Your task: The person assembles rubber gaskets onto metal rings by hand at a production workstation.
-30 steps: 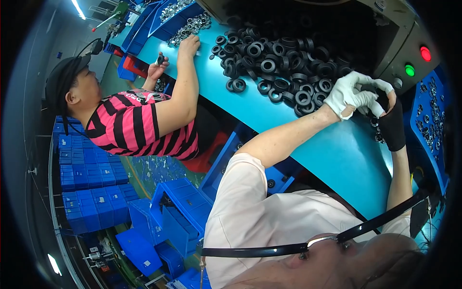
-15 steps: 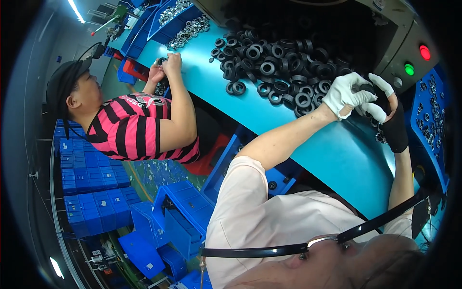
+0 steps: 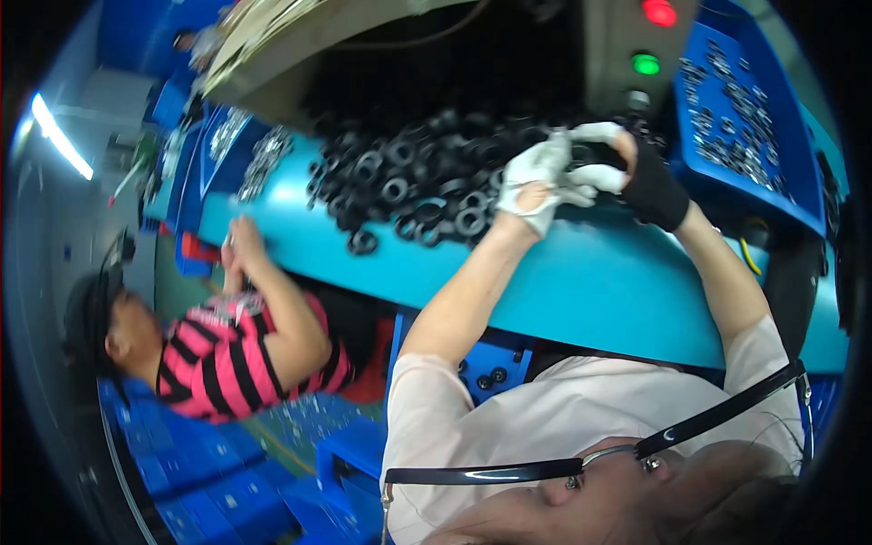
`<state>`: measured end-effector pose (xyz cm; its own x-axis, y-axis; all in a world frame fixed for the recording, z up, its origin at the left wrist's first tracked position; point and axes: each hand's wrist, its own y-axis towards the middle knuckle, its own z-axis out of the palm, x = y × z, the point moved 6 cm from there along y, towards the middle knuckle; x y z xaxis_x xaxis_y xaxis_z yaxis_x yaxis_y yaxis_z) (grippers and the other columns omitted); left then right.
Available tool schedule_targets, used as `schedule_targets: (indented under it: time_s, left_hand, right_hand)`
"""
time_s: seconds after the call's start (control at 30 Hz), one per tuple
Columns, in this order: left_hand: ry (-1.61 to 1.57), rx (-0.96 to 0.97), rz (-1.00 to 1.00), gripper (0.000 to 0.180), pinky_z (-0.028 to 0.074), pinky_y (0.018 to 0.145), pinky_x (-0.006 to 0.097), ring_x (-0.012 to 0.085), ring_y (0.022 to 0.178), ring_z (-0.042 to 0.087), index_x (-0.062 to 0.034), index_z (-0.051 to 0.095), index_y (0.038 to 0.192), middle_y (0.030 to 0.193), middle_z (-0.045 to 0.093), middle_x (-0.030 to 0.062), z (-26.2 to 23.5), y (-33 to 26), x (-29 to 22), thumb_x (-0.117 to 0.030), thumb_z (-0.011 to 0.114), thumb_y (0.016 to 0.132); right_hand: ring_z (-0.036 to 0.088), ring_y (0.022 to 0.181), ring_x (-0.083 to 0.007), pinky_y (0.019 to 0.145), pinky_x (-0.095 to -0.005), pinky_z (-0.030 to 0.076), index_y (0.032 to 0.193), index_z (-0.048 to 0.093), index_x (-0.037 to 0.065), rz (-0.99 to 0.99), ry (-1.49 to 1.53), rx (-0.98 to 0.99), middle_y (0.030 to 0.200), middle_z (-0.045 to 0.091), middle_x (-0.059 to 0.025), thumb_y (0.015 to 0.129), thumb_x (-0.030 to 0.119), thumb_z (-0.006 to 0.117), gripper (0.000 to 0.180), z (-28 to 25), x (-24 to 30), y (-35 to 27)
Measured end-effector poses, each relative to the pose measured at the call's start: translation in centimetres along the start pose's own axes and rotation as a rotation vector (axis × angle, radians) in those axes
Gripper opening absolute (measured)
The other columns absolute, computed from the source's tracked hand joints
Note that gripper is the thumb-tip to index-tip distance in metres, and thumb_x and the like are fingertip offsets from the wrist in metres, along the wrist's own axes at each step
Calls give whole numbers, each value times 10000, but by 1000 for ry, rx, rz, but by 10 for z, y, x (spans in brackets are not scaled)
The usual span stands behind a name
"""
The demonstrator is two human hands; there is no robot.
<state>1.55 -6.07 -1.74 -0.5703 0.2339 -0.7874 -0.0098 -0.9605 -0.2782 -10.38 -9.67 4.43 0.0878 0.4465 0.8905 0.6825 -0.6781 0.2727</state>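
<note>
My left hand (image 3: 538, 182), in a white glove with a gap showing skin at the wrist, is at the right end of a heap of black rings (image 3: 409, 177) on the turquoise tabletop (image 3: 581, 282). My right hand (image 3: 640, 173) meets it there, in a black fingerless glove with white covers on the fingers. Both hands are closed, fingertips together, around a dark piece (image 3: 592, 160) that appears to be one of the black rings. Blur and the fingers hide most of it.
A machine housing with a red lamp (image 3: 659, 12) and a green lamp (image 3: 646, 64) stands behind the hands. A blue tray (image 3: 727, 168) at right holds small shiny metal parts. At left sits a co-worker in a striped shirt (image 3: 245, 354), near more metal parts (image 3: 265, 163).
The whole view has swung, so the bench, heap and co-worker now sit farther left in it. My hands stay together around the dark piece.
</note>
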Motion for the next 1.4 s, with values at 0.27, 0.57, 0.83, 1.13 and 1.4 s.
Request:
schedule_targets:
  time_s: [0.27,0.57,0.83,1.13,1.4]
  left_hand:
    - [-19,47,-41,477,546,517,305,230,655,618,7,493,1052,879,567,139,4,0,-3,-452,466,922]
    - [-77,41,-14,488,560,553,291,210,668,633,44,521,1071,821,594,136,5,-1,-4,-421,442,946]
    - [124,57,29,257,555,553,331,230,670,637,-7,510,1029,851,591,109,6,2,-2,-250,505,946]
    - [-96,205,304,83,436,651,230,73,710,492,-30,556,876,799,516,-25,10,0,-4,-106,589,875]
    - [-84,158,157,32,407,605,205,51,662,489,-18,583,818,767,542,-18,19,4,2,-30,592,846]
  right_hand:
    - [600,989,-197,881,-315,455,1187,547,8,86,43,-10,1091,623,-128,801,151,683,434,-6,-1,-2]
    - [596,1014,-202,924,-324,430,1168,560,-1,125,94,-84,1088,627,-130,806,165,672,413,-8,-10,-3]
    - [626,896,-311,787,-344,498,1113,571,-21,-344,-340,-217,1013,625,-187,756,209,726,452,-7,-2,-14]
    - [556,1105,-242,929,-337,443,1272,502,34,-318,-358,-4,1197,575,-136,813,150,669,502,-5,-7,-10]
    - [579,1101,-257,923,-309,460,1303,472,39,-327,-426,-24,1251,561,-130,780,61,680,563,-5,-10,-14]
